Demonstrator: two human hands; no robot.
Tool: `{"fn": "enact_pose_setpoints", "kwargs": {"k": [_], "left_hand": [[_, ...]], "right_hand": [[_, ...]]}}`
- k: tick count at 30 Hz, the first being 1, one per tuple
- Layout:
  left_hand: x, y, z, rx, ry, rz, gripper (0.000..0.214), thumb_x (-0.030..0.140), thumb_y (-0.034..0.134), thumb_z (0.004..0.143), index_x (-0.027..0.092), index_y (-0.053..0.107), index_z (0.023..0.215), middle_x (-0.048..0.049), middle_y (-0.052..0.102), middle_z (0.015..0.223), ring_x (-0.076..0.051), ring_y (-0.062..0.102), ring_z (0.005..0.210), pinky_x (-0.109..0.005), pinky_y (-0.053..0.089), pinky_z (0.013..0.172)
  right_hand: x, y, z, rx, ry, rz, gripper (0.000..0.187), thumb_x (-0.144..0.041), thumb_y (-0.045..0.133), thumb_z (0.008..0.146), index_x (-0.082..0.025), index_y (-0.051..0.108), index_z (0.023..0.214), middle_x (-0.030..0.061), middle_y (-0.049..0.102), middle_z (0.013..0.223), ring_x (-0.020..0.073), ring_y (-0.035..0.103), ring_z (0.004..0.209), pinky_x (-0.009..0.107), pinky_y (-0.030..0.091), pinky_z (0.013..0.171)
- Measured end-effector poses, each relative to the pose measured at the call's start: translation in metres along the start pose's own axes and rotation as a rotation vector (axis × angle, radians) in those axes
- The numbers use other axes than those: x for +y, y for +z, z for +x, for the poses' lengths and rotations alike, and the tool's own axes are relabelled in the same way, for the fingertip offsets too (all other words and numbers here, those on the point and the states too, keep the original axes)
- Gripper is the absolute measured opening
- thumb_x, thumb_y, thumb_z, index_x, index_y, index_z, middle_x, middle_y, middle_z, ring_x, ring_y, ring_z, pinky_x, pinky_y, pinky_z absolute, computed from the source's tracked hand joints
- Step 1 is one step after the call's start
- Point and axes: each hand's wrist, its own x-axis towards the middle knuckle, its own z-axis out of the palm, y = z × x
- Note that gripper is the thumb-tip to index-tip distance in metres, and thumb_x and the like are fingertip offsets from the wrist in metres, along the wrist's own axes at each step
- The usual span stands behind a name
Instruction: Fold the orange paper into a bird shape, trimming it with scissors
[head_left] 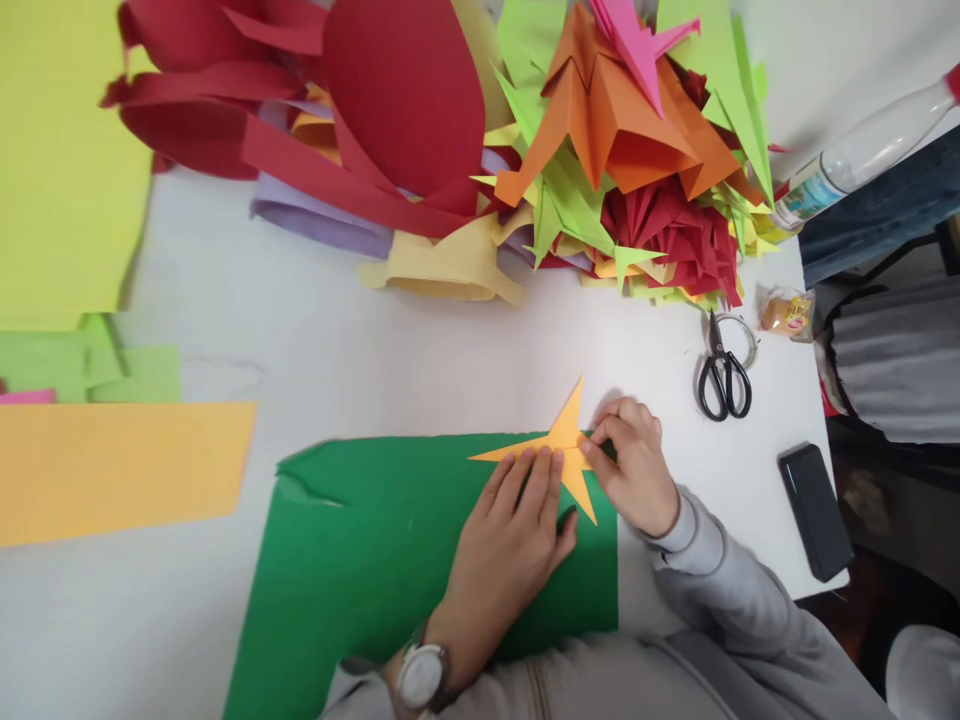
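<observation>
A folded orange paper shape (564,436) with pointed tips lies on a green paper sheet (375,540) on the white table (360,340). My left hand (510,540), with a watch on its wrist, lies flat with straight fingers pressing down on the orange shape. My right hand (634,465) is curled, its fingertips pinching the shape's right side.
A heap of folded paper figures (622,150) and red paper scraps (360,120) fills the far side. Black scissors (724,375), a dark phone (814,510), a small wrapped sweet (787,312) and a clear bottle (862,150) are at right. Yellow-green (60,160) and orange sheets (112,470) lie at left.
</observation>
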Motion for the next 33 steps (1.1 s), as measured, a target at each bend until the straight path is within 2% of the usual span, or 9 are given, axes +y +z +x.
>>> {"fn": "enact_pose_setpoints", "kwargs": {"k": [2,7,11,15,20,25,29,33], "left_hand": [[0.0,0.0,0.0,-0.007,0.0,0.006,0.05,0.026,0.053,0.088,0.004,0.051,0.134,-0.0184,0.067,0.117,-0.031,0.06,0.113,-0.044,0.044,0.102],[0.001,-0.001,0.001,0.002,0.016,0.039,0.042,0.026,0.053,0.089,0.0,0.059,0.122,-0.02,0.067,0.116,-0.031,0.059,0.112,-0.044,0.044,0.101],[0.001,0.0,0.003,0.014,0.031,0.051,0.041,0.025,0.053,0.088,-0.001,0.06,0.119,-0.0204,0.067,0.113,-0.031,0.06,0.109,-0.045,0.044,0.1],[0.0,-0.001,0.004,0.017,0.044,0.062,0.04,0.025,0.053,0.088,-0.001,0.06,0.117,-0.0207,0.068,0.113,-0.032,0.06,0.107,-0.045,0.046,0.099],[-0.001,-0.001,0.002,0.004,0.033,0.045,0.048,0.026,0.054,0.088,0.001,0.053,0.129,-0.0202,0.067,0.114,-0.031,0.06,0.11,-0.044,0.046,0.1],[0.0,0.0,0.0,0.011,0.014,0.018,0.058,0.024,0.055,0.087,0.003,0.043,0.139,-0.0195,0.066,0.116,-0.031,0.059,0.112,-0.044,0.046,0.101],[0.0,0.0,0.002,0.023,0.033,0.038,0.05,0.023,0.056,0.086,-0.001,0.052,0.129,-0.0209,0.067,0.113,-0.032,0.059,0.11,-0.045,0.046,0.1],[-0.001,0.0,0.002,0.026,0.04,0.057,0.042,0.023,0.056,0.085,-0.002,0.058,0.119,-0.0216,0.067,0.112,-0.032,0.06,0.107,-0.045,0.047,0.098]], "right_hand": [[0.001,-0.001,0.0,-0.012,0.007,-0.002,0.011,-0.02,0.058,0.086,-0.021,0.055,0.076,0.0041,0.059,0.096,0.0218,0.051,0.093,0.039,0.036,0.081],[0.003,-0.002,0.003,0.006,0.038,-0.1,0.012,-0.024,0.063,0.083,-0.021,0.053,0.077,0.0052,0.057,0.095,0.0244,0.049,0.093,0.04,0.035,0.079],[0.009,-0.009,0.006,-0.046,0.036,0.03,0.01,-0.022,0.057,0.088,-0.022,0.052,0.079,0.0026,0.058,0.094,0.0213,0.052,0.093,0.038,0.036,0.082],[0.012,-0.011,0.004,-0.025,0.022,0.084,0.007,-0.02,0.057,0.087,-0.022,0.052,0.085,0.0027,0.059,0.099,0.0203,0.053,0.096,0.038,0.037,0.085],[0.009,-0.004,0.003,-0.006,0.012,-0.059,0.012,-0.028,0.062,0.086,-0.022,0.051,0.085,0.0055,0.058,0.096,0.0238,0.05,0.092,0.039,0.036,0.079],[0.011,-0.005,0.005,-0.059,-0.011,-0.074,0.005,-0.021,0.059,0.086,-0.023,0.053,0.086,0.0044,0.058,0.098,0.0235,0.05,0.094,0.038,0.036,0.079],[0.017,-0.008,0.006,-0.055,-0.037,-0.022,0.011,-0.012,0.054,0.083,-0.023,0.053,0.085,0.0034,0.059,0.097,0.0223,0.051,0.094,0.037,0.036,0.08],[0.02,-0.009,0.007,-0.048,-0.067,-0.016,0.012,-0.011,0.052,0.084,-0.023,0.052,0.086,0.0033,0.06,0.096,0.022,0.053,0.094,0.038,0.035,0.082]]}}
